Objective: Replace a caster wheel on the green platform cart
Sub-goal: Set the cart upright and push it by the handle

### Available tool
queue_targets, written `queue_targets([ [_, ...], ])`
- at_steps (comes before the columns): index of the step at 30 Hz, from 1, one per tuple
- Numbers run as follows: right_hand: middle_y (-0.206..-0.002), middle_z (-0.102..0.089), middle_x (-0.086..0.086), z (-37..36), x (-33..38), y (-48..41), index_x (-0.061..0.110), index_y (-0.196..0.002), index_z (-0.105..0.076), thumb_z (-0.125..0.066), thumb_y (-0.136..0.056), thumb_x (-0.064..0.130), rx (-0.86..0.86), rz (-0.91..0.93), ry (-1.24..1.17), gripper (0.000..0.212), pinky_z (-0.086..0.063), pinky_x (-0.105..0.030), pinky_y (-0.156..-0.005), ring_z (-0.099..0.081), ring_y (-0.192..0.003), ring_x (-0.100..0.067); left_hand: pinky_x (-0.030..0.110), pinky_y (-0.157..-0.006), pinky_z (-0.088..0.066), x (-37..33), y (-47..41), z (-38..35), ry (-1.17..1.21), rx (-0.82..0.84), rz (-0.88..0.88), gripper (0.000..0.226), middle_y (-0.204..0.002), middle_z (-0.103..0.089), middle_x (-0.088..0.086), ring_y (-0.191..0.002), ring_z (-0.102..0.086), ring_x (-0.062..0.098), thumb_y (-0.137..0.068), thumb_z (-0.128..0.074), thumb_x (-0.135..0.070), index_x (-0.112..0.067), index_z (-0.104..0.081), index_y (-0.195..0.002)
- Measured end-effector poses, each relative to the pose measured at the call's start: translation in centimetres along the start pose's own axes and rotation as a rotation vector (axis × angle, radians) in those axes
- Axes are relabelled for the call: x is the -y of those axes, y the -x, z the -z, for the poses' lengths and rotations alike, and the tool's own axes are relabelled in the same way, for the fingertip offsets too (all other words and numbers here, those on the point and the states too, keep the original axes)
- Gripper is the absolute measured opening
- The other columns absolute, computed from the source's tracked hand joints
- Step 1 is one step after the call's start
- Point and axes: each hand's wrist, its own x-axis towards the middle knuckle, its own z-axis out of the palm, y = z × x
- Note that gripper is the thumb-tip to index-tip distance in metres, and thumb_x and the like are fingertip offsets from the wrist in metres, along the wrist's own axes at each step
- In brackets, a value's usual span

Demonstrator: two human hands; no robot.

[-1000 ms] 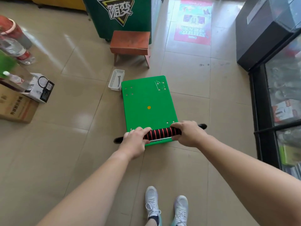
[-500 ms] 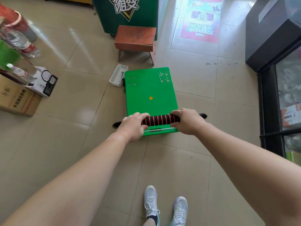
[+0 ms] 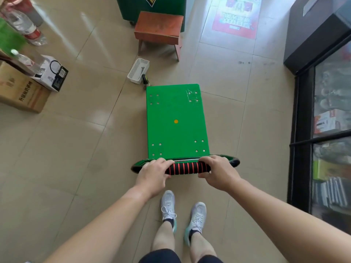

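Beige tiled floor (image 3: pixel 76 149), green cart (image 3: pixel 175 120), wooden stool (image 3: pixel 158 28)

The person wears white sneakers (image 3: pixel 168 204), dark shorts (image 3: pixel 161 256).

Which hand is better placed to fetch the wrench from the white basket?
Probably the left hand: the basket sits off the cart's far left corner, its side. The right hand grips the handle too.

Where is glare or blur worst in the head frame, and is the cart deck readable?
Head view: glare streaks the floor tiles upper left; the water bottle at the left edge is smeared; wide-angle distortion bows the cart handle and tile joints; the green platform cart deck is evenly lit, bolt holes sharp.
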Motion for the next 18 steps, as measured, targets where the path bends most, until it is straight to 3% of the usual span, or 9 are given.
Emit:
queue_targets([
  [18, -0.112, -0.062, 0.012, -7.3, -1.6, 10.0, 0.036, -0.128, -0.060, -0.065, -0.086, 0.044, 0.039, 0.067, 0.056, 0.044, -0.034, -0.036, -0.094, -0.057, -0.110, -0.019, 0.028, -0.117, -0.026, -2.7, 10.7, -6.7, 0.045, 0.047, 0.060, 0.055, -0.144, -0.053, -0.017, -0.132, -0.048, 0.010, -0.103, -0.060, -0.025, -0.038, -0.045, -0.155],
])
